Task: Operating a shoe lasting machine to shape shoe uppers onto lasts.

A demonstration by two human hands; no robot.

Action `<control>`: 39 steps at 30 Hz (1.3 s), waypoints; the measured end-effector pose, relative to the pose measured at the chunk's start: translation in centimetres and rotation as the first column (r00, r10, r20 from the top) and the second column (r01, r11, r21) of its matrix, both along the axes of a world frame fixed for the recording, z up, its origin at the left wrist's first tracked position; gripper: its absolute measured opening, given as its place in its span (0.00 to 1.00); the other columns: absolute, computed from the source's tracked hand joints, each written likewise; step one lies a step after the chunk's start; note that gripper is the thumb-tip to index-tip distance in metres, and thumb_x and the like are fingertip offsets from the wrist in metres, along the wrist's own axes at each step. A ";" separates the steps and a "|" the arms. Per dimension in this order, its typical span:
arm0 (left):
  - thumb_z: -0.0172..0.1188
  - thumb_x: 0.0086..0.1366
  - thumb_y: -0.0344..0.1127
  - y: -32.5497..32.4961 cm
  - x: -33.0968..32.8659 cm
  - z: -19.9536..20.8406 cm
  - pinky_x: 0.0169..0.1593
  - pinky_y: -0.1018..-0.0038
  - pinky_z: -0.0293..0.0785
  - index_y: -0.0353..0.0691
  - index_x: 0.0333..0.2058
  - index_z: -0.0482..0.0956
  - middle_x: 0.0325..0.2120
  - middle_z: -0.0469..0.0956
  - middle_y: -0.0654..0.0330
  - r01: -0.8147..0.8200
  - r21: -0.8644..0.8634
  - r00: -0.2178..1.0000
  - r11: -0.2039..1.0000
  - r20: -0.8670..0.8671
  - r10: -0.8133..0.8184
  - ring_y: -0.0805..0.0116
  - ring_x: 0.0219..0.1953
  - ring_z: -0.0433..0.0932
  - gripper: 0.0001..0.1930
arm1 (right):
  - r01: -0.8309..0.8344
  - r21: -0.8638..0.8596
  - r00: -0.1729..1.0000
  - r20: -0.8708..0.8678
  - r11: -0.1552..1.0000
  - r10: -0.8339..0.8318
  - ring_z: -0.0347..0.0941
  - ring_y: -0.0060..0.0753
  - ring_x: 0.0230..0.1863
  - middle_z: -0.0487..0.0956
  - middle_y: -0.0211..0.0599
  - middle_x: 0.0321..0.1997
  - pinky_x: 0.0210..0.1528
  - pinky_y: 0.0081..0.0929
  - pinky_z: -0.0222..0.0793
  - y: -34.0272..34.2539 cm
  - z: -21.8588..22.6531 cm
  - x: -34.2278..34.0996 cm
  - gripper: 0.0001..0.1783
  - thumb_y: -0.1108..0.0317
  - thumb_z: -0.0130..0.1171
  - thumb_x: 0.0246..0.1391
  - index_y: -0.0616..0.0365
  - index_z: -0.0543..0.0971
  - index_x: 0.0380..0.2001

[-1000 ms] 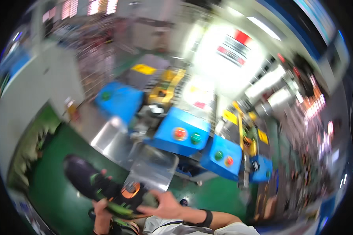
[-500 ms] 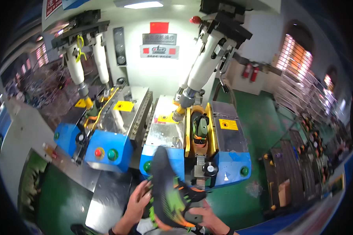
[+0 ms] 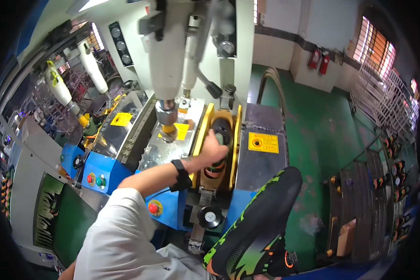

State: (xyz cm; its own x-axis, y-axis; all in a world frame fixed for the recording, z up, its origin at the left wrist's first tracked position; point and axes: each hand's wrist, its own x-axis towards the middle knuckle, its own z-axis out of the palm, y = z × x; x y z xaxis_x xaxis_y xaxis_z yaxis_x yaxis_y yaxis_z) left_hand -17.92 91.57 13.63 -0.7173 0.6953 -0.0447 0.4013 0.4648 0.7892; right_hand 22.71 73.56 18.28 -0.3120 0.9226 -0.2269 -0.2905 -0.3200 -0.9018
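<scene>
My left hand (image 3: 213, 151), with a black watch on its wrist, reaches across to the press. Its fingers close over a dark shoe (image 3: 222, 125) with orange trim, which sits in the slot between two yellow side pads (image 3: 235, 154). The hand covers much of the shoe's middle. In front of me at lower right a second shoe (image 3: 261, 224), black with green and orange patterning, is held up at a tilt, its dark sole end pointing up and away. My right hand does not show; the raised shoe and the lower edge hide that area.
A thick white press cylinder (image 3: 169, 60) hangs just left of the slot. A red button (image 3: 153, 208) is on the blue housing below my left forearm. Another press station (image 3: 98, 175) stands to the left. A rack with shoes (image 3: 359, 200) is at right.
My left hand has left the patterned shoe and moved forward onto the shoe in the press. The patterned shoe has shifted right. The view has turned and come closer to the slot.
</scene>
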 end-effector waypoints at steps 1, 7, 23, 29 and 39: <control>0.60 0.47 0.32 0.4 -0.5 -0.1 0.49 0.58 0.72 0.30 0.53 0.57 0.39 0.74 0.40 -0.033 -0.036 0.996 0.999 0.085 0.036 0.44 0.45 0.75 0.34 | -0.001 0.001 1.000 -0.003 1.000 0.001 0.71 0.42 0.54 0.72 0.48 0.55 0.55 0.34 0.68 0.0 -0.1 0.3 0.36 0.80 0.56 0.45 0.62 0.62 0.61; 0.63 0.43 0.29 0.5 -1.9 9.0 0.37 0.64 0.74 0.30 0.49 0.60 0.39 0.73 0.45 0.256 -0.181 0.941 0.950 0.274 -0.201 0.53 0.41 0.76 0.33 | -0.044 -0.027 0.998 0.053 0.999 0.046 0.64 0.41 0.60 0.66 0.44 0.61 0.60 0.34 0.61 0.0 2.2 0.8 0.45 0.84 0.57 0.41 0.62 0.54 0.65; 0.54 0.33 0.31 -49.2 9.8 8.7 0.54 0.60 0.72 0.32 0.59 0.61 0.50 0.72 0.46 -0.736 0.537 0.609 0.412 0.791 0.057 0.51 0.50 0.74 0.44 | -0.488 -0.456 0.711 0.286 0.744 0.642 0.78 0.45 0.41 0.78 0.48 0.43 0.45 0.42 0.76 22.8 5.4 -30.6 0.18 0.73 0.54 0.44 0.63 0.74 0.42; 0.58 0.43 0.37 -57.3 13.8 1.6 0.46 0.64 0.74 0.37 0.51 0.67 0.44 0.73 0.53 -0.972 0.172 0.219 0.162 0.912 0.346 0.57 0.44 0.74 0.32 | -0.491 0.072 0.628 0.720 0.868 0.296 0.76 0.42 0.32 0.77 0.46 0.35 0.35 0.37 0.74 25.7 -0.8 -37.0 0.19 0.78 0.59 0.36 0.72 0.73 0.37; 0.63 0.53 0.47 -65.7 16.4 -2.6 0.37 0.69 0.74 0.43 0.43 0.73 0.39 0.73 0.64 -0.876 -0.214 0.286 0.433 0.492 0.822 0.66 0.38 0.72 0.21 | -0.554 0.470 0.489 0.852 0.687 -0.189 0.72 0.71 0.37 0.75 0.70 0.32 0.43 0.53 0.69 19.4 -3.0 -36.8 0.25 0.74 0.52 0.38 0.73 0.61 0.42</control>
